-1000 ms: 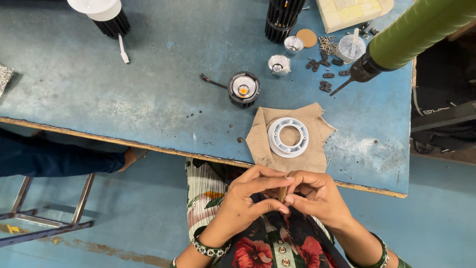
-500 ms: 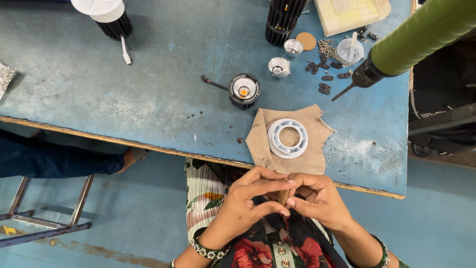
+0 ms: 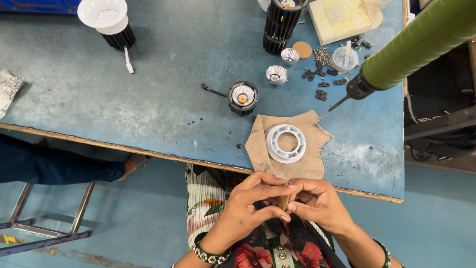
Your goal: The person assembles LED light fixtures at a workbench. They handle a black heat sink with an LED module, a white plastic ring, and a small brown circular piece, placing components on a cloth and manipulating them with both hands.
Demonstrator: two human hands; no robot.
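Note:
My left hand [image 3: 250, 206] and my right hand [image 3: 317, 201] meet over my lap, just below the table's front edge. Together their fingertips pinch a small brown piece [image 3: 283, 202]; most of it is hidden by the fingers. On the blue table [image 3: 124, 109] right above my hands lies a tan cloth [image 3: 258, 146] with a white plastic ring [image 3: 285, 143] on it. A round black lamp body with a lit orange centre [image 3: 242, 97] and a short wire stands left of the cloth.
A green-handled screwdriver [image 3: 396, 59] hangs in from the right. Small reflectors [image 3: 276, 75], black clips, screws and a yellow pad [image 3: 342, 20] lie at the back. A white-topped lamp [image 3: 106, 20] stands far left. Another person's sleeve [image 3: 54, 166] and a metal stool frame [image 3: 44, 233] are lower left.
My hands have stayed together at my lap, the fingers shifting slightly around the small piece. The view has drifted a little.

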